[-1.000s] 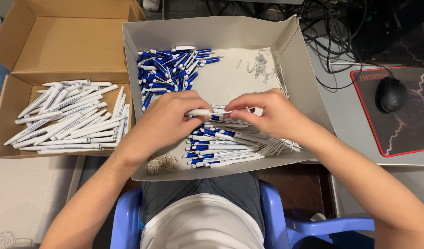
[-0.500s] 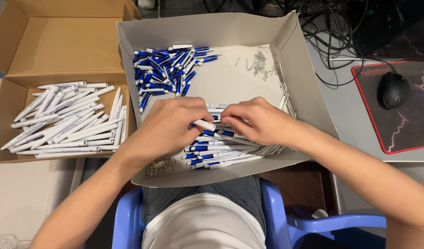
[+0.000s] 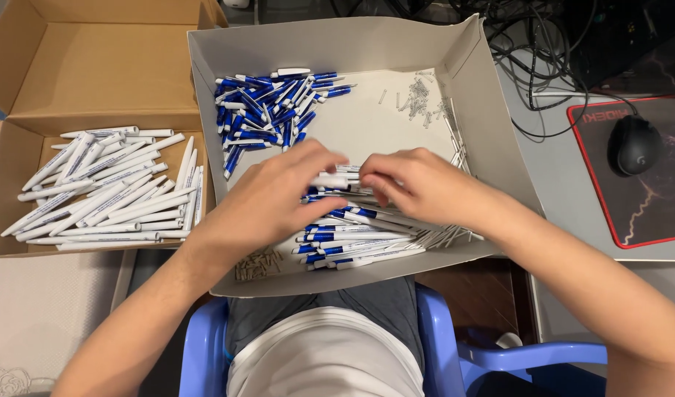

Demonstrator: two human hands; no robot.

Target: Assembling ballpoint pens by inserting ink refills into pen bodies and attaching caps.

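Observation:
My left hand point(image 3: 267, 202) and my right hand point(image 3: 418, 184) meet over the middle of a grey cardboard tray point(image 3: 499, 140). Between their fingertips they pinch one white pen point(image 3: 336, 181), held level. Just below the hands lies a pile of blue-and-white pen parts point(image 3: 356, 235). A second heap of blue-and-white parts point(image 3: 267, 110) sits at the tray's far left. Small springs point(image 3: 422, 95) lie scattered at the far right of the tray, and small pale pieces point(image 3: 258, 265) sit at its near left corner.
A brown cardboard box point(image 3: 95, 66) to the left holds a layer of finished white pens point(image 3: 109, 195). On the right are a black mouse point(image 3: 635, 143) on a red-edged mouse pad point(image 3: 646, 220) and tangled cables point(image 3: 543, 44). A blue chair point(image 3: 205, 353) is under me.
Both hands have stayed together on the white pen over the lower pile, shifting slightly. The camera view has tilted a little.

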